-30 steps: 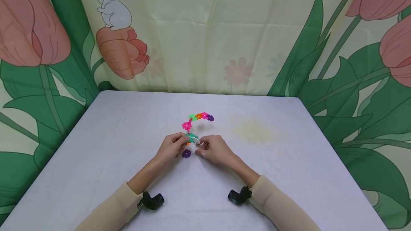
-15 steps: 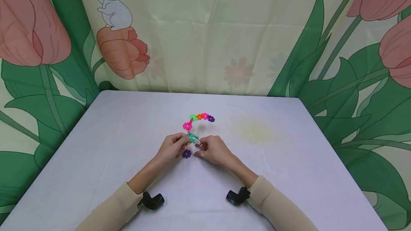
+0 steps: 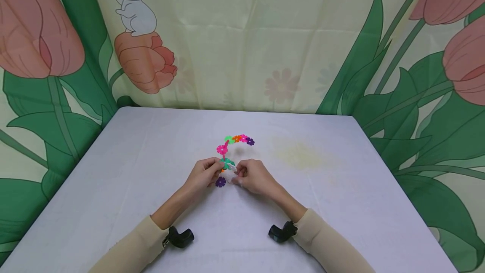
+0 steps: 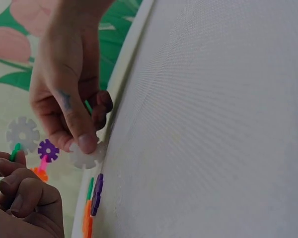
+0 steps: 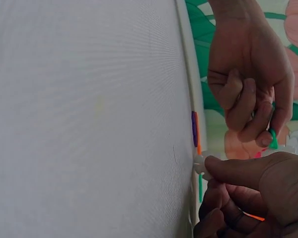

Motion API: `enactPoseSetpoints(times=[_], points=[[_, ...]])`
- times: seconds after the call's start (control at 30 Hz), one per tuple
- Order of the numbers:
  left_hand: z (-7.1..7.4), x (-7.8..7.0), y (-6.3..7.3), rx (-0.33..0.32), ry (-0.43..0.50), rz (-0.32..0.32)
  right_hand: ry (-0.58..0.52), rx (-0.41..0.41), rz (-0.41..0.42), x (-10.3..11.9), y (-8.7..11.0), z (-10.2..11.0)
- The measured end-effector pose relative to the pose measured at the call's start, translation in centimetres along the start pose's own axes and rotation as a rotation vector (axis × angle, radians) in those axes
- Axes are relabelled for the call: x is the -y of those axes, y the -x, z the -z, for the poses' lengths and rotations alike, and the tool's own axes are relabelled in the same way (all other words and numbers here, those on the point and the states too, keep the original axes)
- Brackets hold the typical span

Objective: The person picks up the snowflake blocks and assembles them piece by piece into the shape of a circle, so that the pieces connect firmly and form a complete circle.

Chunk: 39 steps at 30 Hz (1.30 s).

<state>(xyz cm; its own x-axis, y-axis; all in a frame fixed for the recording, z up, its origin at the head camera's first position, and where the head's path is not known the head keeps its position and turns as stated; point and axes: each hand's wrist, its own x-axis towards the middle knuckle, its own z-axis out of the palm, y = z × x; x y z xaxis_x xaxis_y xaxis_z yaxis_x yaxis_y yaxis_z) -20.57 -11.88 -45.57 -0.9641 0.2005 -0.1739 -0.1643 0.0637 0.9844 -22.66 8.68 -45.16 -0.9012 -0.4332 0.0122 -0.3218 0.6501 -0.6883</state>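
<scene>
A curved chain of interlocking flower-shaped plastic discs rises between the hands in the head view, with a pink disc (image 3: 222, 150), an orange disc (image 3: 236, 138) and a dark purple disc (image 3: 250, 141) at its far end. My left hand (image 3: 204, 173) pinches the chain by a green disc (image 3: 227, 163). Facing it, my right hand (image 3: 253, 176) holds a whitish disc (image 4: 84, 157) between thumb and fingers, close to the green one. Below sits another purple disc (image 3: 220, 182), near the left fingertips. Fingers partly hide the lower pieces, so their joints cannot be told.
A white-covered table (image 3: 310, 205) lies under both hands, with a faint yellowish stain (image 3: 299, 153) to the right. Behind it hangs a printed curtain (image 3: 242, 54). Each sleeve cuff carries a black wrist camera (image 3: 180, 238).
The whitish disc by my right fingers has changed its tilt slightly, and those fingers have shifted a little. My left hand keeps its grip, and the chain sits nearly the same.
</scene>
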Motion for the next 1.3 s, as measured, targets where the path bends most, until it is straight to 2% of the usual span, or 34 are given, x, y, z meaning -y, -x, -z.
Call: enactPoseSetpoints(times=[0.2,0.33,0.53,0.7,1.0,1.3], points=[[0.0,-0.1,0.1,0.002,-0.001,0.004,0.046,0.029,-0.010,-0.1,0.7,0.5],[0.0,-0.1,0.1,0.002,-0.006,0.004,0.022,0.029,-0.033,-0.3,1.2,0.9],[0.0,-0.1,0.1,-0.003,-0.004,0.014,-0.078,0.036,-0.099,-0.9,1.6,1.6],[-0.1,-0.2,0.1,-0.004,0.002,0.018,-0.197,0.092,-0.144,-1.1,1.7,2.4],[0.0,-0.3,0.1,-0.003,0.011,0.023,-0.420,0.185,-0.152,-1.3,1.7,3.4],[0.1,-0.3,0.0,-0.012,0.007,0.027,-0.491,0.216,-0.127,-1.3,1.6,3.8]])
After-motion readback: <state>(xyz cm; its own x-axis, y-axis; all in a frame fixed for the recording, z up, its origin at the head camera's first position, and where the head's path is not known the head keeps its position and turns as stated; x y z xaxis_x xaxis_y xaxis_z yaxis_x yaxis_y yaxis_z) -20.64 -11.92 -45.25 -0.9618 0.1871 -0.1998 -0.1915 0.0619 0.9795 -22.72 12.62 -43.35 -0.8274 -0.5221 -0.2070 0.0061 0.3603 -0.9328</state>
